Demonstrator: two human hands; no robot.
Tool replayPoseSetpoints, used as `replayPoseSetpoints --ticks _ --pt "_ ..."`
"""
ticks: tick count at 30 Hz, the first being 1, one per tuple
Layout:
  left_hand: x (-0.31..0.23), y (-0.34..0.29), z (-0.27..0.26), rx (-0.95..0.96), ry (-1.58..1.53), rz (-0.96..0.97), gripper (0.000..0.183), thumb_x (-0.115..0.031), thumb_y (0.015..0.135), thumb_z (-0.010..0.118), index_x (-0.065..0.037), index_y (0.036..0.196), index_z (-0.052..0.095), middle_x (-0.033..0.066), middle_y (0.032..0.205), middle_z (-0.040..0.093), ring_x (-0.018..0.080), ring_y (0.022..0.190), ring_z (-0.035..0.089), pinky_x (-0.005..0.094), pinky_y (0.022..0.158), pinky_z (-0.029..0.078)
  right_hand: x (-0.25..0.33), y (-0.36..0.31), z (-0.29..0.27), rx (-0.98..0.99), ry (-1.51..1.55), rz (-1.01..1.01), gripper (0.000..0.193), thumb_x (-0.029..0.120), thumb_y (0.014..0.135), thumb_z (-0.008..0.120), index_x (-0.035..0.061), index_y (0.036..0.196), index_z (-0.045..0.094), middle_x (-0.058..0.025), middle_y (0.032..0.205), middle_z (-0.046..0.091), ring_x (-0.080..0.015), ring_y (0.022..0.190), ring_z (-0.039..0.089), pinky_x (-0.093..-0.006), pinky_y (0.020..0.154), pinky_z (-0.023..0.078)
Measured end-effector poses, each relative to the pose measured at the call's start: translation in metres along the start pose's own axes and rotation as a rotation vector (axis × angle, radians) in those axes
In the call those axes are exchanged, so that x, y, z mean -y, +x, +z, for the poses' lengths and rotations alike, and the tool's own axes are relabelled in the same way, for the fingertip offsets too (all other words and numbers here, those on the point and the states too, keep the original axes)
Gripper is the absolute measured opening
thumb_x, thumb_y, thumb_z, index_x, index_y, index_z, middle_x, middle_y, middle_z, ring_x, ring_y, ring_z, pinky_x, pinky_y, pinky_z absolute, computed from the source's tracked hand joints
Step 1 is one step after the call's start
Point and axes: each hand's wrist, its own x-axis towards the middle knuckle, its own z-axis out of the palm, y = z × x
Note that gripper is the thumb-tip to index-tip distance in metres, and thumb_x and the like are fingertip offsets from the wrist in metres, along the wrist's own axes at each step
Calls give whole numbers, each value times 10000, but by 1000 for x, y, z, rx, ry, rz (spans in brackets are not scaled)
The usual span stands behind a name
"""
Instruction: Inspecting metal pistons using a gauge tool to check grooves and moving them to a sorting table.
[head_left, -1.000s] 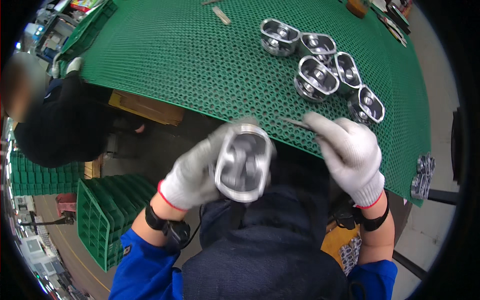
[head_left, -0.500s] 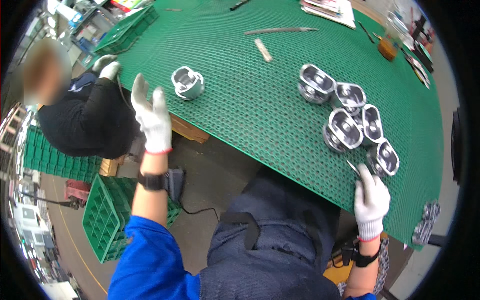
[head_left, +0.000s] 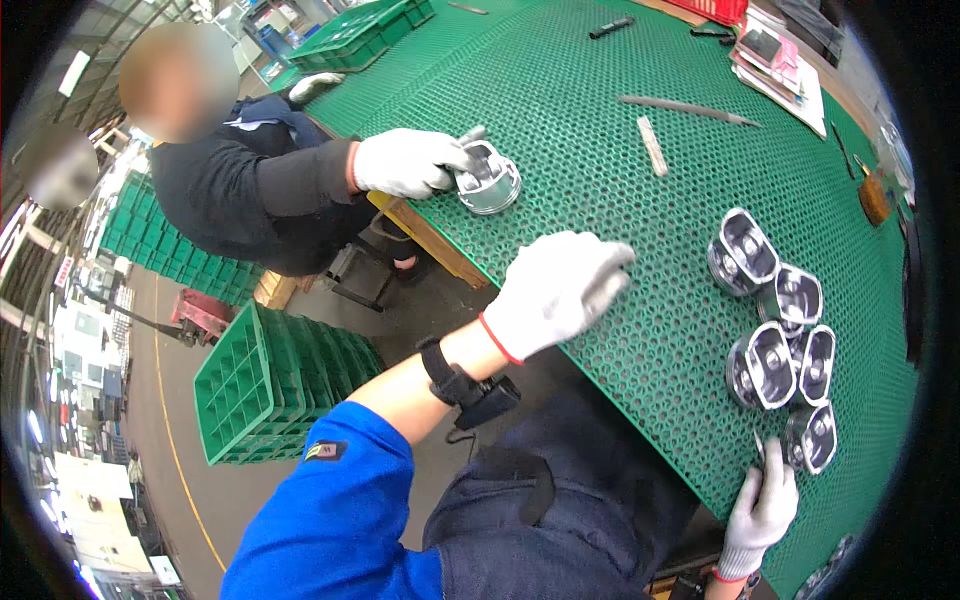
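The left hand [head_left: 560,292], in a white glove, is over the near edge of the green perforated tabletop [head_left: 570,90], its fingers loosely bent and nothing seen in its grasp. Beyond it and to its left, a co-worker's gloved hand [head_left: 408,163] touches a single piston [head_left: 492,190] standing on the tabletop. The right hand [head_left: 764,508], also gloved, pinches a thin pointed tool [head_left: 759,443], though most of that tool is hidden and its full shape is hard to tell. Just beyond the right hand, five metal pistons [head_left: 762,368] stand clustered, hollow ends showing. Farther out, between the two hands, lie a pale strip [head_left: 652,146] and a long grey bar [head_left: 690,108]. Green crates [head_left: 235,390] are left of the left hand.
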Motion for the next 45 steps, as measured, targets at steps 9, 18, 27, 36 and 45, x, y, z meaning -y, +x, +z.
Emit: replayPoseSetpoints --ticks 9,18,27,36,45 --pt "-6 -2 -1 60 -19 -97 244 -195 849 648 -124 1081 627 84 785 612 287 761 610 410 668 508 14 15 -17 -6 -54 -74 324 173 869 682 71 1176 666 -109 784 635 -295 623 594 -386 560 473" --pt "-5 -1 1 20 -16 -104 213 -189 837 649 -134 1043 643 74 799 639 274 746 633 399 646 519 11 12 -15 7 -113 -52 310 185 873 682 110 1173 673 -85 778 624 -273 612 588 -370 547 467" --pt "-7 -6 3 5 7 -117 208 -227 870 603 -134 1055 626 96 820 638 302 784 633 428 672 523 -8 -5 4 -47 -64 -66 387 117 853 646 87 1238 621 -132 899 647 -305 716 613 -382 639 492" --pt "-5 -3 4 -11 5 -117 200 -224 871 591 -121 1038 626 106 837 642 320 798 630 443 690 520 -9 -6 14 -104 23 -68 442 13 839 604 61 1278 574 -153 964 636 -332 796 613 -404 708 484" --pt "-10 -9 3 -21 14 -126 195 -237 883 581 -131 1041 623 109 844 642 321 815 628 444 713 520 -11 -11 12 -101 -6 -55 460 35 793 628 86 1249 598 -158 958 630 -343 794 612 -419 705 489"
